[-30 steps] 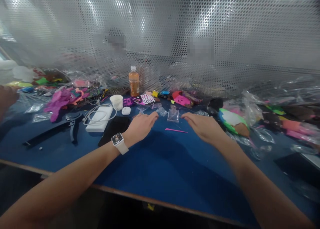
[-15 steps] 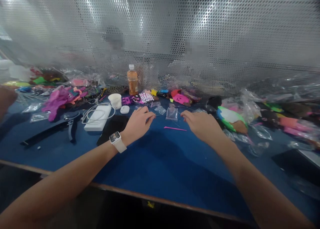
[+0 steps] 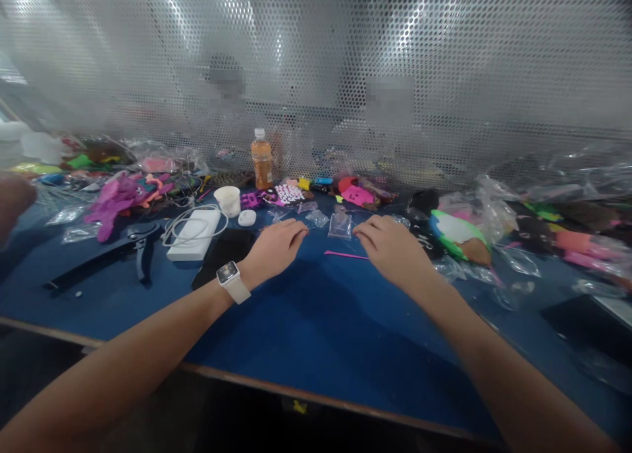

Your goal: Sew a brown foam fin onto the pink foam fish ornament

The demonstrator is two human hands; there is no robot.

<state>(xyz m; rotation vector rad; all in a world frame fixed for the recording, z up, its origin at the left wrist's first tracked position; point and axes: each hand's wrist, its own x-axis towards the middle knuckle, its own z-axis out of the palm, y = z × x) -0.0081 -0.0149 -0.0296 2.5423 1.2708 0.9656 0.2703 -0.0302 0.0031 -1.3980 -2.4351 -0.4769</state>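
Observation:
My left hand (image 3: 280, 243), with a pale-banded watch (image 3: 230, 276) on its wrist, hovers over the blue table (image 3: 316, 328) with its fingertips pinched together. A faint thin strand shows by these fingertips, too fine to name. Opposite it, my right hand (image 3: 392, 250) also has thumb and fingers closed in a pinch. What it holds, if anything, is too small to make out. Between the hands lie a small clear plastic bag (image 3: 340, 225) and a thin pink stick (image 3: 346, 255). Another small clear packet (image 3: 316, 218) is just beyond my left fingertips.
Left of me are a black phone (image 3: 220, 259), a white power bank (image 3: 194, 234) with cable, a white cup (image 3: 228, 201), an earbud case (image 3: 247, 218) and dark pruning shears (image 3: 141, 245). A drink bottle (image 3: 261, 160) stands behind. Another person's hand (image 3: 14, 199) shows at left.
My right hand has shifted slightly left, and its fingers have moved a little. My left fingers have drawn closer together. Objects on the table stay in place.

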